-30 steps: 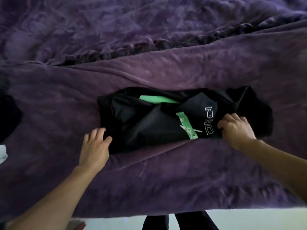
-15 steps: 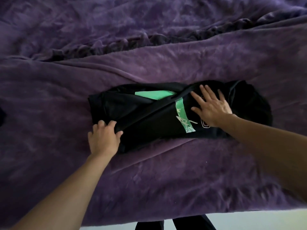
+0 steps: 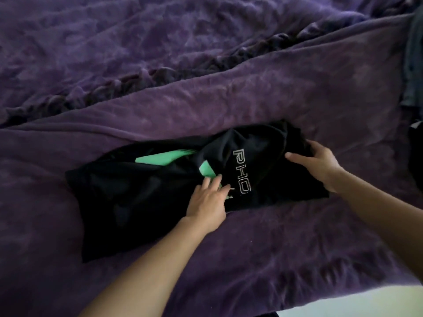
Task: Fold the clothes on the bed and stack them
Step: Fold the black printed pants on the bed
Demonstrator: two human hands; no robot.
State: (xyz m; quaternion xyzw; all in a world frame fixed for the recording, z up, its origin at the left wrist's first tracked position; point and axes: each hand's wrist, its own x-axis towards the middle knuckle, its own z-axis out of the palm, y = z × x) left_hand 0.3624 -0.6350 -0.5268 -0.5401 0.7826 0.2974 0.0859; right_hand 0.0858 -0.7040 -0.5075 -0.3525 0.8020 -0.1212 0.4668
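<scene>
On the near half of the bed, we see a black garment lying in a long, rumpled band on a purple blanket. It runs from near left to far right. A green patch shows through a fold along its far edge. White outline lettering reading "PHO" runs down its right part.

The left hand comes in from the near side and rests flat on the middle of the garment. Its fingers are straight and spread a little, and the fingertips touch a second bit of green just left of the lettering. It holds nothing.

The right hand reaches in from the right and grips the garment's right end. We see the thumb lying on top of the cloth and the fingers curled round the bunched edge on the far side.

The blanket is creased, with a dark ruffled ridge crossing it beyond the garment. At the far right edge we make out a grey cloth, and nearer, also at the right edge, a dark cloth; both are cut off by the frame. A strip of pale floor shows at the near right corner.
</scene>
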